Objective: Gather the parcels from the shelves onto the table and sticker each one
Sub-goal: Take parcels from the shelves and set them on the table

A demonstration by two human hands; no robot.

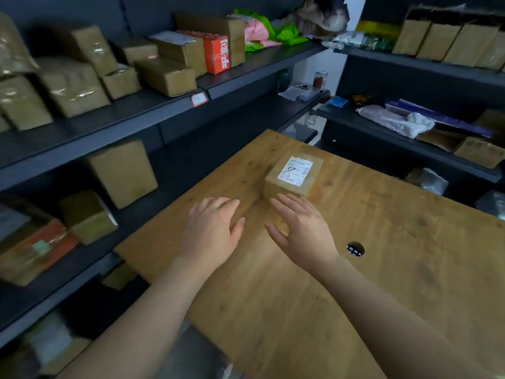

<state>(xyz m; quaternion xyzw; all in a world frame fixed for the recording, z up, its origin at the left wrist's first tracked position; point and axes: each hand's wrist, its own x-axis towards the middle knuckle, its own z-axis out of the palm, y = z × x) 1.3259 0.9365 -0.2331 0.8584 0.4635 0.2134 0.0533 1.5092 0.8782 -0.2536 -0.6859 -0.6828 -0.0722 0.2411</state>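
Note:
A small brown cardboard parcel (293,177) sits on the wooden table (396,255), with a white printed label (295,171) on its top. My right hand (302,231) hovers open just in front of the parcel, fingertips near its front edge. My left hand (211,231) is open too, palm down over the table, a little left of the parcel. Neither hand holds anything. Several brown taped parcels (71,83) stand on the dark shelves on the left.
Dark metal shelving (153,113) runs along the left and back right. A red box (218,54) and green and pink bags (262,31) lie on the upper shelf. A round cable hole (355,249) is in the table right of my right hand. More boxes (448,36) fill the right shelves.

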